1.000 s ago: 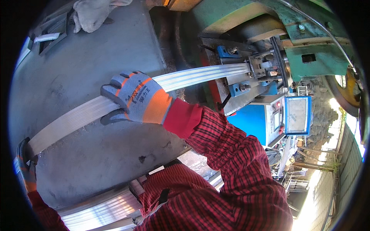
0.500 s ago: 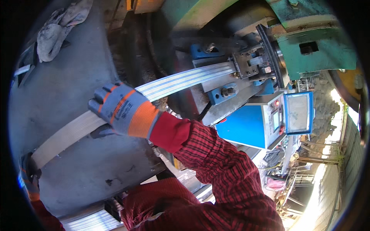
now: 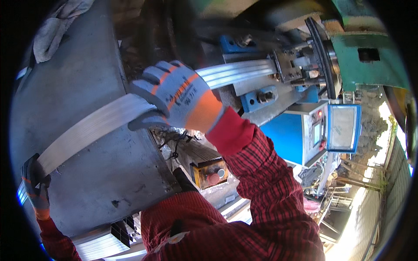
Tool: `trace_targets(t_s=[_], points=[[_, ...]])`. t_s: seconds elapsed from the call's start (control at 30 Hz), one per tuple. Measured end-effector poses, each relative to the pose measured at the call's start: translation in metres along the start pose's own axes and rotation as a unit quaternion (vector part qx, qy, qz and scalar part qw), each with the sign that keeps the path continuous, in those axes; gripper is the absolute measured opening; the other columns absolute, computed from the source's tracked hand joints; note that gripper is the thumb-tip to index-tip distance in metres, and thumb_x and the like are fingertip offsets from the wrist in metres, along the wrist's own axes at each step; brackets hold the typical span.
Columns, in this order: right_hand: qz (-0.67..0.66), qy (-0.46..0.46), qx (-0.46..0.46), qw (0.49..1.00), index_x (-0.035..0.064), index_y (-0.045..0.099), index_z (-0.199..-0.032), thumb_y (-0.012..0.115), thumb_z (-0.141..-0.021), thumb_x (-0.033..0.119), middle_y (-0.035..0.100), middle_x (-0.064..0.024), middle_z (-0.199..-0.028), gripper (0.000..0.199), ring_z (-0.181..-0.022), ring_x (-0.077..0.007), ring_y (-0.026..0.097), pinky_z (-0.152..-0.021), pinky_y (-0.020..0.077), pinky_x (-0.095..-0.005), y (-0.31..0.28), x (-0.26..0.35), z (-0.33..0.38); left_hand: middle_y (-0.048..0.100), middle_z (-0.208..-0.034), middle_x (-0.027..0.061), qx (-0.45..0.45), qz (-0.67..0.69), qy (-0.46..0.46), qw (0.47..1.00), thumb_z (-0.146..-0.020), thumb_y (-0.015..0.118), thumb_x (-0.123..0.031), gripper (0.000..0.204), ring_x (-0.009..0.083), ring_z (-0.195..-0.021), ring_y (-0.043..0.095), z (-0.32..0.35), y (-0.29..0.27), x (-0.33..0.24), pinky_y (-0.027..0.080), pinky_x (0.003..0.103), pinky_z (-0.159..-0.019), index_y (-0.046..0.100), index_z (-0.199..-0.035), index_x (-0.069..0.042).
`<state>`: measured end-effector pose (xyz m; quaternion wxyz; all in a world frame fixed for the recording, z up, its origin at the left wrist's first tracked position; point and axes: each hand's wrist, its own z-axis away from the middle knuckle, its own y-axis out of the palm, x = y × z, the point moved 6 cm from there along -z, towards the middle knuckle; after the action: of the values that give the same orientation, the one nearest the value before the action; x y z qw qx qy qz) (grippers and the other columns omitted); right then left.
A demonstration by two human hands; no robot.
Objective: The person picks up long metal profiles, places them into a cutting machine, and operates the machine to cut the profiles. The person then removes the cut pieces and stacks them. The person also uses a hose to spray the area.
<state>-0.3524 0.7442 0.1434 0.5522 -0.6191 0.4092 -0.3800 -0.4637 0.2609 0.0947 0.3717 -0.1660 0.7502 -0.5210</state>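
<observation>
Head view, read from left to right. At the far left the left hand (image 3: 35, 187), in a grey and orange work glove, is closed around the near end of a long, flat, ribbed aluminium profile (image 3: 93, 126). The profile lies across a grey steel table (image 3: 78, 74) and runs diagonally up and to the right. A crumpled grey rag (image 3: 58, 24) rests on the table's far left corner, well apart from the profile. Below the left hand, at the table's near edge, lie the ends of stacked aluminium sections (image 3: 102, 241), some of them hollow and square.

Near the middle, the right hand (image 3: 178, 98), in a matching glove, lies over the profile just where it leaves the table's right edge; the fingers curl over its far side and the thumb sits under its near side, so the hand grips it. The red checked sleeve (image 3: 257, 174) of that arm runs down to the lower right.

Below the right hand stands a yellow box with a red push button (image 3: 210, 172). Right of the hand the profile's far end enters blue clamps (image 3: 259, 96) and a dark tool head (image 3: 289, 65) of a green machine (image 3: 370, 61). Below it sits a blue control cabinet with a small screen (image 3: 313, 132).
</observation>
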Motion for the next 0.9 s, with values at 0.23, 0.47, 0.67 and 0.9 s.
trace_targets(t_s=[0.23, 0.47, 0.67, 0.9], points=[[-0.133, 0.024, -0.02, 0.991, 0.0083, 0.045, -0.137, 0.057, -0.084, 0.055, 0.05, -0.0168, -0.127, 0.071, -0.114, -0.0335, 0.049, -0.1, 0.0348, -0.0499, 0.026, 0.079, -0.044, 0.053, -0.128, 0.014, 0.025, -0.018, -0.049, 0.998, -0.092, 0.054, -0.028, 0.053, 0.0275, -0.105, 0.058, 0.009, 0.005, 0.02, 0.05, 0.037, -0.086, 0.041, -0.14, -0.011], [-0.027, -0.026, -0.043, 0.998, 0.0133, 0.054, -0.126, 0.054, -0.09, 0.04, 0.053, -0.0154, -0.12, 0.045, -0.11, -0.0351, 0.052, -0.088, 0.0449, -0.048, 0.017, 0.044, -0.021, 0.053, -0.129, 0.0143, 0.007, -0.05, -0.011, 0.999, -0.087, 0.058, -0.02, 0.054, 0.0315, -0.11, 0.056, -0.026, 0.022, -0.048, 0.049, 0.042, -0.092, 0.043, -0.138, -0.013], [-0.111, 0.02, 0.091, 0.989, 0.0148, 0.048, -0.137, 0.053, -0.088, 0.046, 0.045, -0.0182, -0.137, 0.057, -0.122, -0.0387, 0.046, -0.104, 0.0373, -0.0518, 0.019, 0.001, 0.011, 0.053, -0.129, 0.0143, -0.004, -0.054, 0.025, 0.998, -0.081, 0.062, -0.012, 0.058, 0.0342, -0.113, 0.055, -0.062, 0.039, -0.111, 0.048, 0.046, -0.096, 0.045, -0.137, -0.014], [-0.102, 0.021, 0.006, 0.995, 0.0135, 0.053, -0.129, 0.058, -0.082, 0.056, 0.052, -0.0126, -0.121, 0.064, -0.107, -0.0303, 0.049, -0.091, 0.0402, -0.0457, 0.01, 0.0, 0.013, 0.054, -0.128, 0.0143, 0.003, -0.028, 0.021, 0.999, -0.073, 0.063, -0.005, 0.064, 0.0342, -0.116, 0.053, -0.065, 0.044, -0.109, 0.044, 0.046, -0.099, 0.048, -0.135, -0.014]])
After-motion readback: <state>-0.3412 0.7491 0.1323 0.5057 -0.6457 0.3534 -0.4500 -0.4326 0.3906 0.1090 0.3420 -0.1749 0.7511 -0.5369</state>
